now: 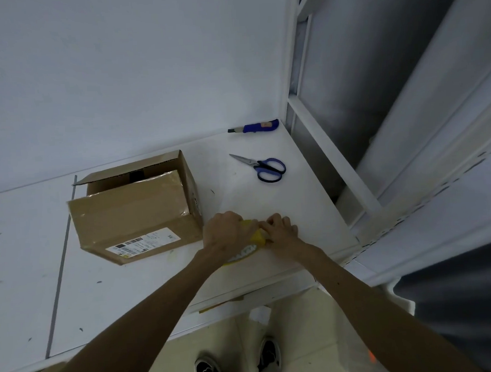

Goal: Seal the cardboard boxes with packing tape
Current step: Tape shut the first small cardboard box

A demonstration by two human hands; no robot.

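Packing workroom with white worktable (268, 204), metal shelving (291, 69), scissors (261, 166), box cutter (255, 127).

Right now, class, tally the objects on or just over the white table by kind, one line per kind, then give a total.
Cardboard box: 1
Scissors: 1
Utility knife: 1
Tape roll, gripped by the left hand and right hand: 1
Total: 4

White table (130, 291) is carrying four things.
Cardboard box (134, 208) is sitting left; scissors (261, 166) and knife (257, 126) are lying back right; tape roll (243, 254) is resting in front.
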